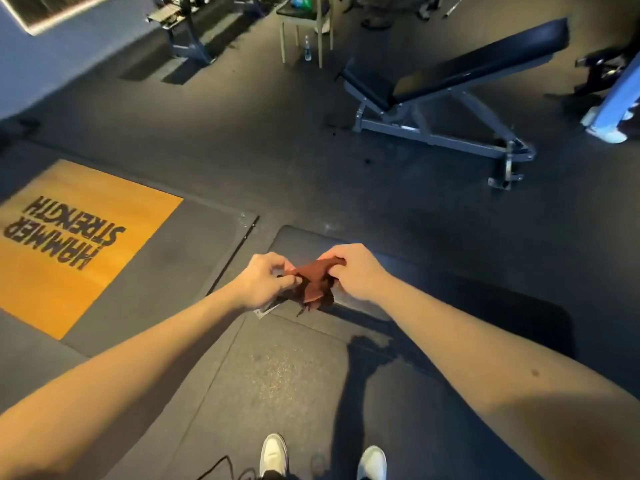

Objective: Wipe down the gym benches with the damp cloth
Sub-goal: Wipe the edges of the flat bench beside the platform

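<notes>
Both of my hands have hold of the rust-red crumpled cloth [313, 280]. My left hand [258, 278] pinches its left edge between thumb and fingertips, and my right hand [353, 271] has its fingers curled over the upper right corner. The cloth hangs bunched between them, with loose folds drooping just above the near end of the black padded flat bench [450, 289]. I judge it light, limp and fairly grippy, with no stiffness to hold a shape. Held only by the edges it would flop and wipe little, so I would gather it into a flat wad under one palm. The black padded incline bench [467, 64] stands well apart, farther across the floor.
</notes>
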Action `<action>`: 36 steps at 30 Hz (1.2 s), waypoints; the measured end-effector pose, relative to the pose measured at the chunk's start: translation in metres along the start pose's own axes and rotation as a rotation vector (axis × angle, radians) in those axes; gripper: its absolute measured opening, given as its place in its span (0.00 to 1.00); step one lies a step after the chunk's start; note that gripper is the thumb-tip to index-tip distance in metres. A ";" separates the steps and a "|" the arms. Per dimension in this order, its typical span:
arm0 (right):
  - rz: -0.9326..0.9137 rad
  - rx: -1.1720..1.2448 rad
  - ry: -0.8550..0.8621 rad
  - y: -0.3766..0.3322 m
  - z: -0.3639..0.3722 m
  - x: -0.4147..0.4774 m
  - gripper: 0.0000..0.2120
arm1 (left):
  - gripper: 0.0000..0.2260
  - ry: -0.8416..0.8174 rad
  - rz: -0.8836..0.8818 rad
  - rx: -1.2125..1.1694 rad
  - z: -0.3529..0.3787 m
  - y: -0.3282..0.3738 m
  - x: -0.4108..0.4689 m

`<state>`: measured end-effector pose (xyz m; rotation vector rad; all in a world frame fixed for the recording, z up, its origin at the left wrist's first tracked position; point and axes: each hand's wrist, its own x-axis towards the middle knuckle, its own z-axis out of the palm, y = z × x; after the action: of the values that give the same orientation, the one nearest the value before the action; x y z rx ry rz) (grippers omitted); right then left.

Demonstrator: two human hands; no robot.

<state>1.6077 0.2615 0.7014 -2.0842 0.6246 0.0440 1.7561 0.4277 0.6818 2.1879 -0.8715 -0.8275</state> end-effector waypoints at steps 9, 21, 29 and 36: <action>-0.106 -0.103 -0.114 -0.044 0.015 0.012 0.10 | 0.07 0.141 -0.107 -0.116 -0.037 -0.011 -0.055; 0.059 -0.087 -0.093 -0.171 0.157 0.189 0.13 | 0.12 0.201 -0.176 -0.038 -0.218 -0.175 -0.004; 0.174 -0.054 -0.070 -0.270 0.233 0.322 0.11 | 0.15 0.198 -0.303 0.116 -0.374 -0.247 0.073; 0.336 0.495 -0.009 -0.306 0.251 0.441 0.16 | 0.13 0.173 -0.248 -0.147 -0.448 -0.270 0.174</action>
<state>2.1800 0.4133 0.6799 -1.4900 0.8767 0.0812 2.2802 0.5969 0.6980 2.2247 -0.4472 -0.7763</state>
